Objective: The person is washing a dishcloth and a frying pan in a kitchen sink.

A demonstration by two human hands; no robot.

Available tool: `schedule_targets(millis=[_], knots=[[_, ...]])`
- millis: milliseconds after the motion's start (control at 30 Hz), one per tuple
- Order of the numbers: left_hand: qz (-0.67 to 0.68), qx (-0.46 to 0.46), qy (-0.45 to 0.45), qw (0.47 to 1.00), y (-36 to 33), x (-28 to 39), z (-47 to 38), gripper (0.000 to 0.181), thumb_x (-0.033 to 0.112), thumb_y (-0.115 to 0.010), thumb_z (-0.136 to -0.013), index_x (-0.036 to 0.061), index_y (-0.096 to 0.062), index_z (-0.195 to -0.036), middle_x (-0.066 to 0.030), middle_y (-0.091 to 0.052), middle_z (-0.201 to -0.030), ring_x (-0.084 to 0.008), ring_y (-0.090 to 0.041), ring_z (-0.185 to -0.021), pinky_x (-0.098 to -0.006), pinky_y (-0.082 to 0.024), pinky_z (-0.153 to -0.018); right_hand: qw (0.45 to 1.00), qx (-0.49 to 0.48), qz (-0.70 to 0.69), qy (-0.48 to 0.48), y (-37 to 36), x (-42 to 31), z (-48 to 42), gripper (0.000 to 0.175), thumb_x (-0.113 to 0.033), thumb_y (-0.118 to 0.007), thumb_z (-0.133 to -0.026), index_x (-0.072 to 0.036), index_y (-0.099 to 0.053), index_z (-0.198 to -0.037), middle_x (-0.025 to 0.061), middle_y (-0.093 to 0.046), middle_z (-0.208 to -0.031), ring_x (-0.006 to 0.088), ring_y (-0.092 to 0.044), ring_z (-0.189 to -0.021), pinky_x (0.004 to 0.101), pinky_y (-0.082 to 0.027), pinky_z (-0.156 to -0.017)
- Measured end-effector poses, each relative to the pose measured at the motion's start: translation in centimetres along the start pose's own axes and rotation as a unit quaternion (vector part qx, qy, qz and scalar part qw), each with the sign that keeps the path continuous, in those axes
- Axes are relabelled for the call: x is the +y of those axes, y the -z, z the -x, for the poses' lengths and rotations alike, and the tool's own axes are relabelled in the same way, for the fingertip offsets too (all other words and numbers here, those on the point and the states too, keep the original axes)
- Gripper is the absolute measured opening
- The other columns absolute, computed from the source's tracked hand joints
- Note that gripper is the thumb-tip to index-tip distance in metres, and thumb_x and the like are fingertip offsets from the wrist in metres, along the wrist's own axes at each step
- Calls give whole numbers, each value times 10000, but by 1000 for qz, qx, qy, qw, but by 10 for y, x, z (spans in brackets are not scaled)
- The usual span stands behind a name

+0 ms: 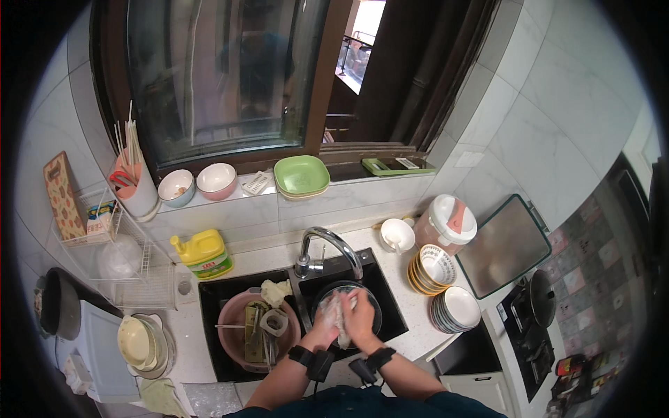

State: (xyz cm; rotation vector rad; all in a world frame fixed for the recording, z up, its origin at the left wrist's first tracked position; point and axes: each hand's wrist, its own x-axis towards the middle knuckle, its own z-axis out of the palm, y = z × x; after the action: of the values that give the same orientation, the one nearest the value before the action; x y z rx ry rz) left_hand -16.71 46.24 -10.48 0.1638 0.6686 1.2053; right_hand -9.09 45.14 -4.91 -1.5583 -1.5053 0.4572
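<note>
My left hand (325,323) and my right hand (360,316) are pressed together around a wet, whitish cloth (343,340), whose end hangs below them. What looks like suds covers my left fingers. Beneath both hands sits a round bowl (377,308), apparently clear glass, in the right basin of the black double sink (392,318). The chrome faucet (334,234) arches over that basin, its spout just beyond my fingertips. In the left basin, a pink plastic tub (228,334) holds several utensils, with a pale crumpled cloth (276,292) at its far rim. My hands hide much of the bowl.
Right of the sink stand stacked patterned bowls (438,265), more stacked bowls (462,308) and a lidded container (444,222). A yellow detergent jug (204,253) is behind the left basin. Cream dishes (138,342) stand at left. Green dishes (302,175) rest on the window ledge.
</note>
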Motion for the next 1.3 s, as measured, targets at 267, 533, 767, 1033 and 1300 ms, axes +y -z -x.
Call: schedule_targets(millis=[267, 533, 767, 1033, 1300], knots=[[-33, 68, 69, 995, -7, -22, 18, 269, 331, -545, -915, 76, -579, -995, -27, -611, -909, -189, -619, -843, -339, -510, -689, 991, -74, 74, -85, -2, 34, -19, 402, -399, -496, -906, -82, -696, -761, 157, -641, -664, 360, -626, -624, 436, -495, -567], [-50, 47, 134, 989, -10, -1, 15, 288, 344, -498, -945, 85, -607, -1005, -37, -626, -903, -198, -624, -801, -340, -503, -732, 991, -68, 113, -13, -3, 23, -10, 391, -354, -498, -919, -45, -674, -756, 218, -607, -683, 395, -609, -662, 446, -469, -590], [15, 7, 80, 997, 11, 4, -1, 284, 335, -463, -959, 92, -604, -997, -46, -628, -908, -195, -627, -845, -338, -502, -748, 996, -57, 11, 75, -2, 6, 7, 310, -330, -633, -845, -64, -572, -698, 168, -603, -643, 388, -604, -628, 427, -470, -577], [-63, 83, 97, 990, -13, -12, 9, 355, 373, -494, -932, 70, -580, -1095, -76, -626, -1006, -217, -632, -872, -352, -525, -725, 998, -35, 52, -5, -5, 16, -16, 360, -346, -544, -897, -61, -660, -711, 182, -623, -683, 366, -614, -637, 429, -472, -561], [12, -7, 154, 988, -2, -2, 9, 413, 427, -497, -927, 74, -561, -1130, -64, -619, -1009, -195, -627, -873, -332, -516, -728, 983, -140, 111, -40, -4, 13, -29, 383, -365, -490, -929, -31, -592, -773, 171, -621, -779, 346, -612, -735, 395, -466, -649]])
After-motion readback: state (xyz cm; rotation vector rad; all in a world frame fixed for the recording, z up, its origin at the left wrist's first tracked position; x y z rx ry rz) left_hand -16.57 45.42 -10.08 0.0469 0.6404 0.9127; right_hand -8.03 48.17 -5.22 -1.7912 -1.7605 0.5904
